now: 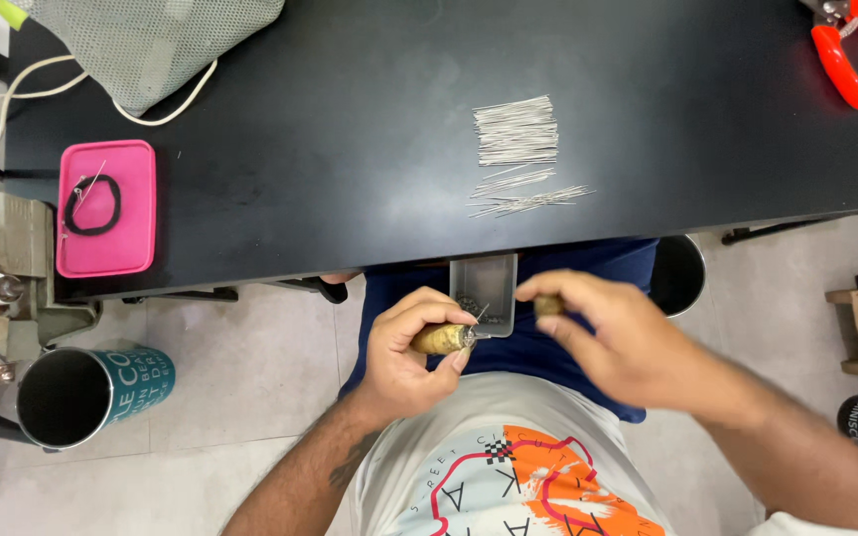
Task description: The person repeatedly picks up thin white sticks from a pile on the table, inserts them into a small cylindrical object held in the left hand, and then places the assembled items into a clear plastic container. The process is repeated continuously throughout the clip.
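Both hands work close under the camera, over the person's lap and a white shirt with an orange print. Left hand has its fingers curled tight around a small wooden-handled tool, whose metal tip points right, toward the other hand, with a thin wire standing up from it. Right hand is blurred; its fingers are pinched shut on a small brownish piece, whose exact kind I cannot tell. Between the two hands, just below the edge of the black worktop, sits a small grey tray with some tiny dark bits in it. On the worktop above the tray lies a neat bundle of thin metal pins, with a looser scatter of the same pins just beside it. Well apart, at the worktop's left end, a pink case carries a black loop, and a grey mesh bag lies near the far edge. Red-handled pliers rest at the right far corner. On the floor to the left lies a teal tin can, its open mouth toward the camera.
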